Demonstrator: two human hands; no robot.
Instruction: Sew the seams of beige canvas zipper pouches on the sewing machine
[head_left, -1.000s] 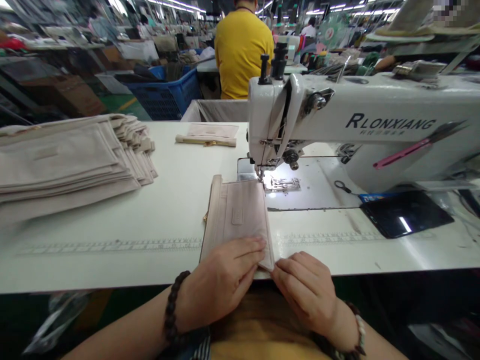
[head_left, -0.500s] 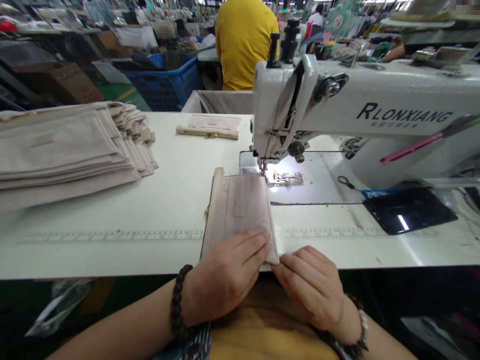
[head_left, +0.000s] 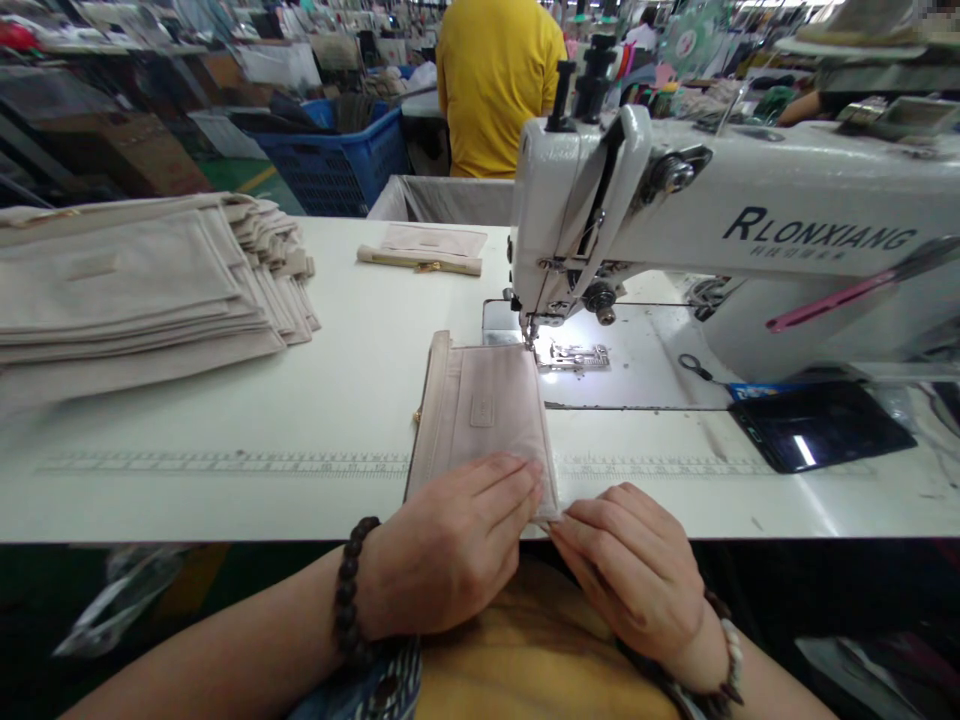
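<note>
A beige fabric pouch (head_left: pixel 499 385) with a small label patch and a zipper along its left side lies on the table, its far right corner at the needle of the sewing machine (head_left: pixel 637 200). My left hand (head_left: pixel 457 540) rests flat on the pouch's near part, fingers stretched out together. At the near right corner, my right hand (head_left: pixel 630 570) pinches the pouch edge between thumb and fingers. The presser foot (head_left: pixel 529 332) stands at the pouch's far edge; whether it presses down I cannot tell.
A thick stack of beige pieces (head_left: pixel 127 290) lies at the left. Another zippered piece (head_left: pixel 424 255) is behind the pouch. A dark phone (head_left: pixel 821 425) and a pink-handled tool (head_left: pixel 829 300) are at the right. Beyond stand a blue crate (head_left: pixel 334 160) and a person in yellow (head_left: pixel 499 85).
The camera view has shifted slightly. Both hands and the pouch keep nearly the same places relative to the machine.
</note>
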